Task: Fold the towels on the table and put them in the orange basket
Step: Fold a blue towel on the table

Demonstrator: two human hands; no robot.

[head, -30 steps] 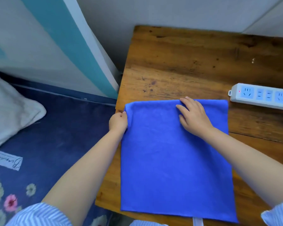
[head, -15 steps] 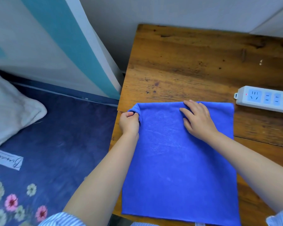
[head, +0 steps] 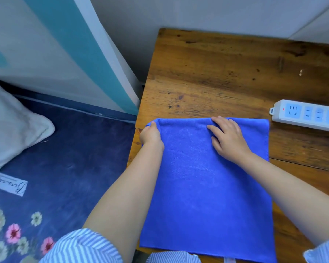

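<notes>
Blue towel [head: 207,183] is spread flat on the wooden table [head: 226,73].
Its far left corner is gripped by the curled left hand [head: 150,134]; its far edge is pressed by the flat, open-fingered right hand [head: 227,137]. A power strip [head: 308,114] is seen just beside it.

Wooden table [head: 226,73] brown, dark stains and knots, far beyond fingers, stands in corner against grey-white wall [head: 198,12]. White power strip [head: 308,115] lies on table, right of fingers, red light at its left end. Left of fingers: leaning white panel with teal stripe [head: 80,54]. Below it dark blue rug [head: 74,168] with flower print, white label. Pale cushion [head: 10,128] on rug, far left. Soft daylight.
</notes>
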